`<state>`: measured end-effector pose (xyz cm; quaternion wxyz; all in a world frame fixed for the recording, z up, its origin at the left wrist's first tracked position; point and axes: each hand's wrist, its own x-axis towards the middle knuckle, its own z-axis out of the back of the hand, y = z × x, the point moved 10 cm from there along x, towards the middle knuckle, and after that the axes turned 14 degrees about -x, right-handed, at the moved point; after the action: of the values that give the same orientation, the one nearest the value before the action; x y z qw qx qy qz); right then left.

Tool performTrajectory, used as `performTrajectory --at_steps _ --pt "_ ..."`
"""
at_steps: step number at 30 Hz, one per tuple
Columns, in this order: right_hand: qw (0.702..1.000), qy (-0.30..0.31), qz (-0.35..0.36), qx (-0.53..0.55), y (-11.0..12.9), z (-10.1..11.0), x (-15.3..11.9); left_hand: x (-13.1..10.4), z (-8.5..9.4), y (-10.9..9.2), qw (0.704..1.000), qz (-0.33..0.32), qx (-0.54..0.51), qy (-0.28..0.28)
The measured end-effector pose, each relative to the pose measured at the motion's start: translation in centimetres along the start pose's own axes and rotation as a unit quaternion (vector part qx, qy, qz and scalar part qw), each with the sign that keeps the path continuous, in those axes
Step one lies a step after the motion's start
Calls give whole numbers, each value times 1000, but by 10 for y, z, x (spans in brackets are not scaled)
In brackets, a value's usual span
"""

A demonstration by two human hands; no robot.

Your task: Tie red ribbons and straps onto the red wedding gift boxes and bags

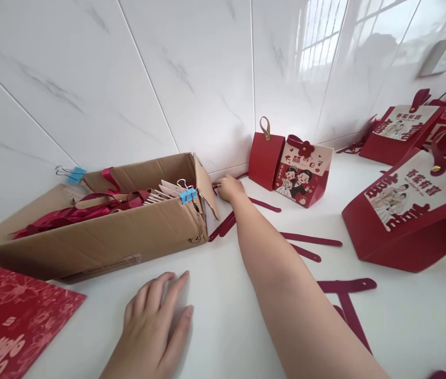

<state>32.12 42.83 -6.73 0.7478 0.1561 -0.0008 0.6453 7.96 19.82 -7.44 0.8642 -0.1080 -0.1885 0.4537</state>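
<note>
A: Where were those flat dark-red leather-look straps [311, 239]?

B: Strewn on the white bench [215, 326], beside the brown cardboard box [136, 237]. The bare right hand [230, 188] was at some by its corner; couldn't tell if that grip had closed. The left hand [149, 316] was empty, fingers apart.

A: Handling?

B: Probably light, bendy, kinda slick. Pinching a rounded end seemed best.

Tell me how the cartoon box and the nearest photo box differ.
The cartoon box shows a drawn couple; the photo box, a photographed one. The cartoon box's strap has a flower shape, the photo box's a gold stud. The cartoon box stands nearer the wall than the photo box. Both are red with straps on top.
</note>
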Motion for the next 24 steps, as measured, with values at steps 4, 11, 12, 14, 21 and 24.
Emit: performTrajectory --at_steps 4,11,12,14,21,24 --pt "1000 5 -7 4 -1 0 -1 2 1 -2 999 27 -8 26" --pt "1000 7 -19 8 -2 3 -2 4 1 -1 999 36 -11 28" --pt "1000 6 -21 8 -2 3 -1 4 0 0 999 33 -10 28" --pt "1000 4 -24 4 0 3 0 2 0 2 1000 23 -9 17" --pt "999 -5 -47 -9 3 3 2 -1 -3 7 1000 6 -9 -3" --pt "999 -7 -51 -6 0 4 1 -2 -3 7 1000 13 -15 4"
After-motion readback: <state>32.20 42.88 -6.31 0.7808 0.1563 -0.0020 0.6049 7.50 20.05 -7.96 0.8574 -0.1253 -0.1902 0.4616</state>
